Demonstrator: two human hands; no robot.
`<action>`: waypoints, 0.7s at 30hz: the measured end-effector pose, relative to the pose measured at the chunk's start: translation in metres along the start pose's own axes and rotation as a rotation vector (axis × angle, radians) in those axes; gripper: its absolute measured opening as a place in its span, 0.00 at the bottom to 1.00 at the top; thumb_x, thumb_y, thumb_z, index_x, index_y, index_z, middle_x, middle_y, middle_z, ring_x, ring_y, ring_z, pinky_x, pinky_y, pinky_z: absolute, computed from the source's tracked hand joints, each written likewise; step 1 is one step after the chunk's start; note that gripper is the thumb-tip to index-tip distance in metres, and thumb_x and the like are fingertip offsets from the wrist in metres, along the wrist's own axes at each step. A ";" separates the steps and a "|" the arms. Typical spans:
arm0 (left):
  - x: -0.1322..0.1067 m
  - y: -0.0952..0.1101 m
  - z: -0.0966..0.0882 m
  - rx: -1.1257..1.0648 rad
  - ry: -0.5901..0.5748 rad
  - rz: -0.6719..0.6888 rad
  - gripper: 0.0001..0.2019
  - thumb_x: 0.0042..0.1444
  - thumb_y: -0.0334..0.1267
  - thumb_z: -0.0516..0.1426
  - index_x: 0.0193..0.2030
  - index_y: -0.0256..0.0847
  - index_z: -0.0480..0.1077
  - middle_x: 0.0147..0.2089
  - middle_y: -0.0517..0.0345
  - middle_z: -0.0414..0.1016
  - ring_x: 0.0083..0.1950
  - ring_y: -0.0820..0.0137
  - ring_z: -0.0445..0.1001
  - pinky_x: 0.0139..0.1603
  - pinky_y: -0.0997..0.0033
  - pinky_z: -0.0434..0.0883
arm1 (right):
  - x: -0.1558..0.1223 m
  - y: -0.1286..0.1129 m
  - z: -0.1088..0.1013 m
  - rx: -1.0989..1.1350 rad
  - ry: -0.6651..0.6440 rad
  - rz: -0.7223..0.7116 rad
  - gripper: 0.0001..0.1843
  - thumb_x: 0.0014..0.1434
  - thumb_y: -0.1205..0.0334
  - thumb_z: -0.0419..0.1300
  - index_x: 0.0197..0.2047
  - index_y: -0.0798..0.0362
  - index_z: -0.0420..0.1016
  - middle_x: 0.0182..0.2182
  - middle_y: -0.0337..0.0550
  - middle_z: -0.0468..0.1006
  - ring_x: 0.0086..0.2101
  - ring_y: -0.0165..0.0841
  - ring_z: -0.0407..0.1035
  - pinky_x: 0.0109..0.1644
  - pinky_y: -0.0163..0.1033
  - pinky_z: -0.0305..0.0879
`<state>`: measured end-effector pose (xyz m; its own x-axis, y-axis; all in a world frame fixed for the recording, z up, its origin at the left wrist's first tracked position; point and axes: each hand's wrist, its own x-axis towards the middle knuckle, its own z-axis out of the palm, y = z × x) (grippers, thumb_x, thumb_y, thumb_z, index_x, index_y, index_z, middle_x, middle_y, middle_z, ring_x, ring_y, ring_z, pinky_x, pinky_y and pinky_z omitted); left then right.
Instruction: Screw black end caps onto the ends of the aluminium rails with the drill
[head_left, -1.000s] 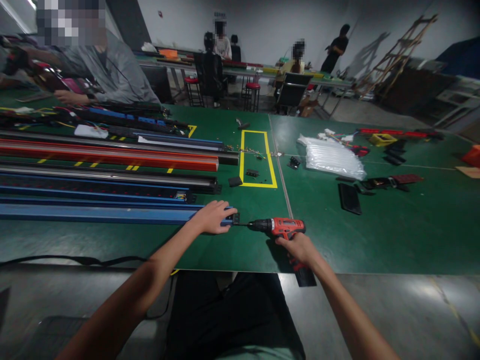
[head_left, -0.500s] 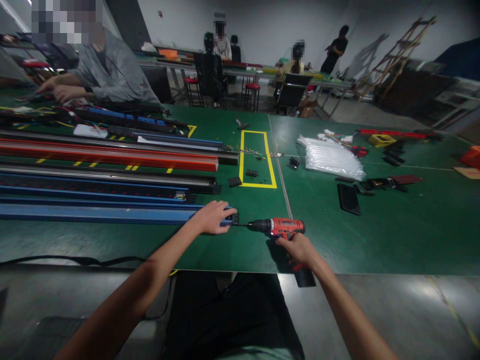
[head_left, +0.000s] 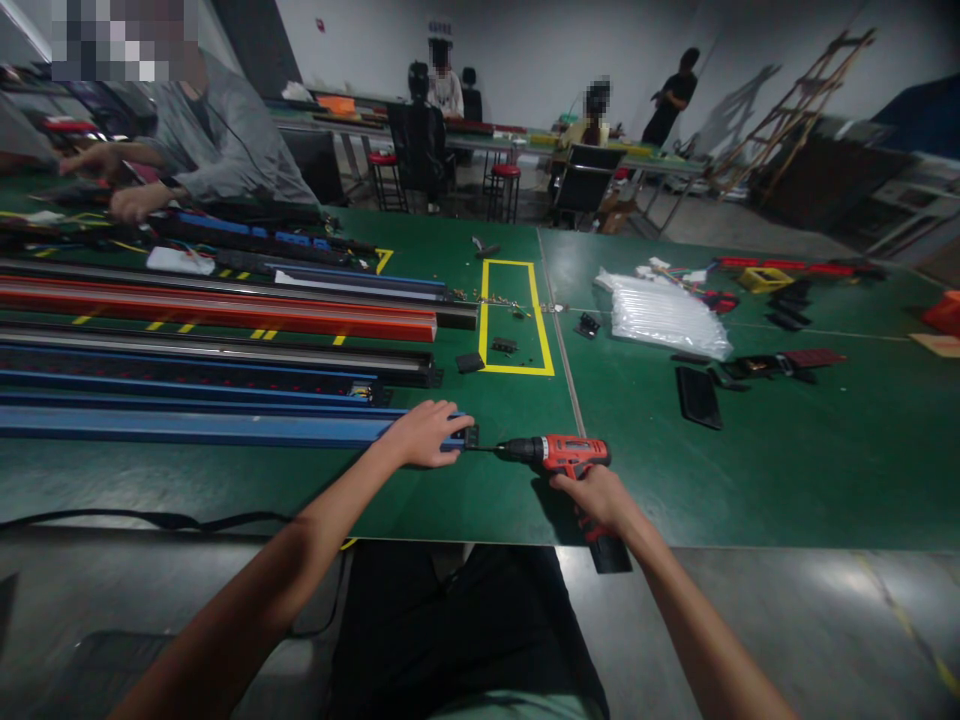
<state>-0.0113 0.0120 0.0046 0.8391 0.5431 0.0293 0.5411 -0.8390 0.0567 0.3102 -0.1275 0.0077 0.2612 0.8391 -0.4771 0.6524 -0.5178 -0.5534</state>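
A: What's on the green table (head_left: pixel 795 470)?

B: Biggest first: the blue rail (head_left: pixel 195 424) along its near edge. Judge everything from that.

A: And what's just changed?

B: Across from the blue rail, on its far side, the co-worker (head_left: pixel 244 145). Those hands were close together half a second ago; now the nearer hand (head_left: pixel 140 202) is drawn apart from the other one.

A: And the red drill (head_left: pixel 577 453)?

B: As good as unmoved over the last second. It sits just off the rail's right end, roughly in line with it, the right hand (head_left: pixel 598 493) wrapped around its handle.

A: Left hand (head_left: pixel 424 436)?

B: Same place too: over the rail's right end, thumb on the near side and fingers on the far side, holding it.

A: What's on that end?

B: A small black end piece (head_left: pixel 471 437), with the thin drill bit (head_left: pixel 484 449) reaching up to it. I can't tell if the bit is turning or what it meets.

A: So what does that mean for the work?

B: My guess: fastening that end is in mid-step, and steadiness counts most.
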 end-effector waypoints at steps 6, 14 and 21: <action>0.000 0.000 0.000 -0.004 0.004 -0.003 0.25 0.57 0.49 0.58 0.61 0.46 0.67 0.48 0.48 0.70 0.48 0.57 0.71 0.47 0.60 0.66 | 0.000 -0.001 0.000 0.004 -0.011 -0.011 0.15 0.56 0.50 0.64 0.28 0.54 0.75 0.20 0.43 0.78 0.21 0.32 0.72 0.25 0.33 0.64; 0.000 0.000 -0.001 0.001 -0.010 -0.005 0.25 0.58 0.49 0.58 0.62 0.47 0.66 0.48 0.49 0.70 0.49 0.57 0.71 0.49 0.60 0.66 | -0.004 -0.006 -0.002 0.000 -0.015 -0.028 0.14 0.56 0.52 0.63 0.29 0.55 0.76 0.21 0.42 0.78 0.22 0.33 0.73 0.26 0.33 0.64; -0.001 0.000 -0.001 0.010 -0.008 0.002 0.25 0.58 0.49 0.57 0.62 0.47 0.66 0.48 0.48 0.70 0.49 0.57 0.71 0.48 0.60 0.66 | -0.002 -0.004 -0.002 -0.019 0.015 -0.027 0.15 0.55 0.50 0.64 0.27 0.54 0.75 0.20 0.41 0.77 0.22 0.32 0.71 0.26 0.33 0.63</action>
<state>-0.0119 0.0117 0.0059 0.8406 0.5413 0.0215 0.5400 -0.8404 0.0467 0.3081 -0.1271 0.0121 0.2543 0.8550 -0.4519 0.6727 -0.4921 -0.5525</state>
